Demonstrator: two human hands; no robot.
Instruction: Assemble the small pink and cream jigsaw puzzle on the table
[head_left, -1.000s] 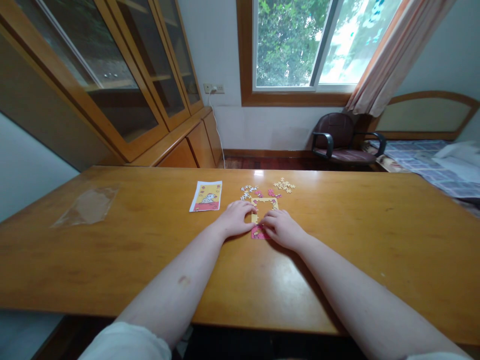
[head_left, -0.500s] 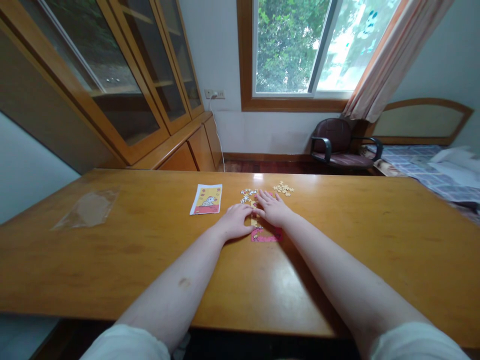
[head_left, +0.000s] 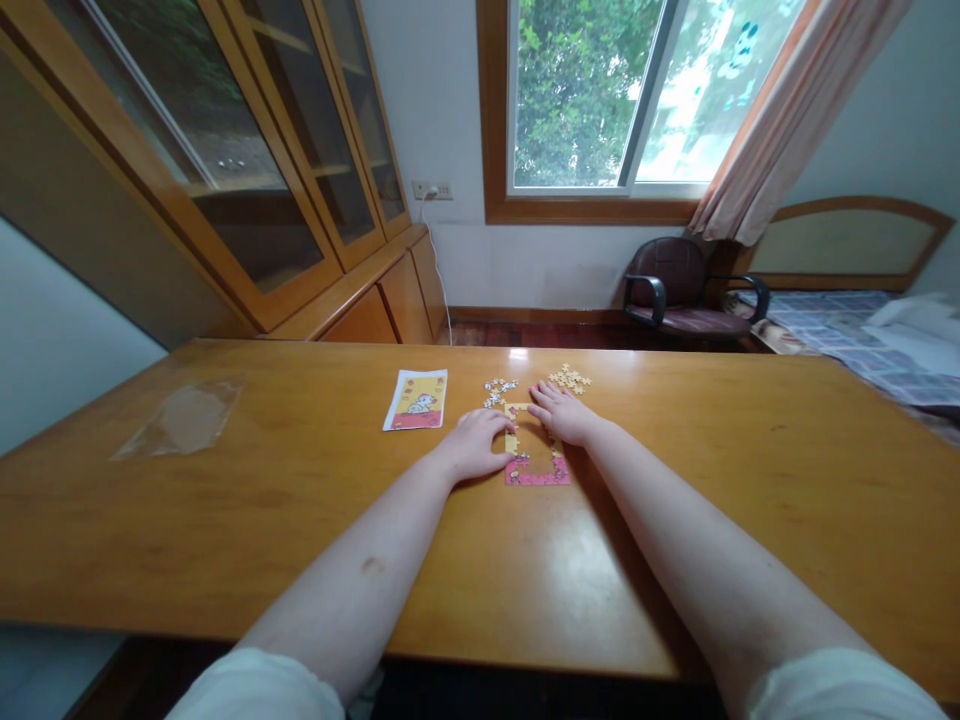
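Note:
A jigsaw puzzle border, yellow along the top and sides and pink at the bottom, lies flat on the table with bare wood showing inside it. My left hand rests at its left side, fingers and thumb apart and touching that edge. Over the upper right corner lies my right hand, fingers stretched out, hiding part of the right side. Just beyond the border are a small cluster of white puzzle pieces and, to the right, a heap of yellow puzzle pieces.
A picture card with a white puppy on yellow and red lies left of my hands. Farther left, a clear plastic bag lies flat on the wooden table. Beyond the table stand a glass-door cabinet, an office chair and a bed.
My right hand has shifted right, from across the top of the border to its upper right corner, uncovering the inside. My left hand stays at the left edge.

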